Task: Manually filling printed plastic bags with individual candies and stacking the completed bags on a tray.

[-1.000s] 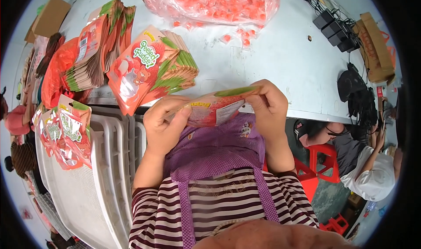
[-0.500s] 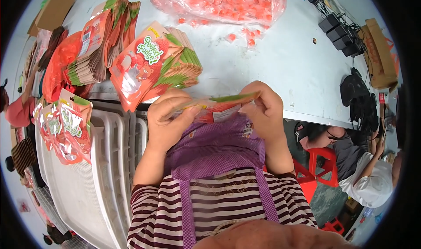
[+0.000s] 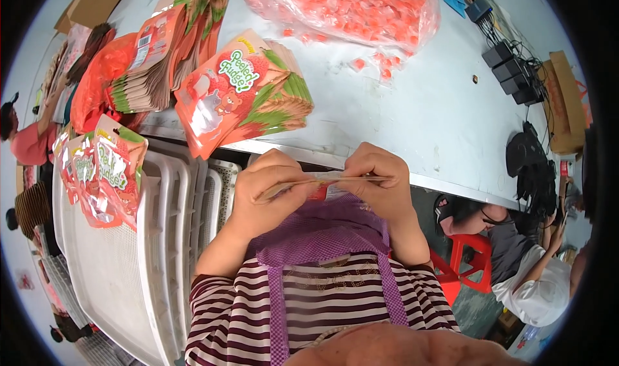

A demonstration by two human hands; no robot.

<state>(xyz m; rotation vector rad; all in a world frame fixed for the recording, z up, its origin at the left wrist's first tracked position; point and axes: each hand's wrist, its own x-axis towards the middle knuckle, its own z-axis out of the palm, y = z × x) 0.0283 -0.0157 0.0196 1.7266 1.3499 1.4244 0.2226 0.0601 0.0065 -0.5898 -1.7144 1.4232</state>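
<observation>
Close in front of my purple apron, I hold a red candy pouch (image 3: 327,178) by its top edge, seen nearly edge-on. My left hand (image 3: 271,184) pinches the left end of that edge. My right hand (image 3: 382,178) pinches it further right, its fingers close to the left ones. Most of the pouch's body is hidden below the hands. Beyond them on the table lies a fanned stack of flat pouches (image 3: 216,105), with another stack (image 3: 155,50) behind it. Several plump, shiny pouches (image 3: 111,172) rest on the white trays at my left.
A large clear bag of pink wrapped candies (image 3: 354,8) sits at the table's far side, with loose candies (image 3: 385,63) near it. White plastic trays (image 3: 97,269) stand at left. Black power adapters (image 3: 509,69) and a cardboard box (image 3: 562,105) are at right. Another person (image 3: 538,288) sits by a red stool (image 3: 476,253).
My hands have drawn closer together along the pouch's top edge and moved slightly toward me. The pouch has tilted from showing some of its face to nearly edge-on. The whole view has shifted slightly.
</observation>
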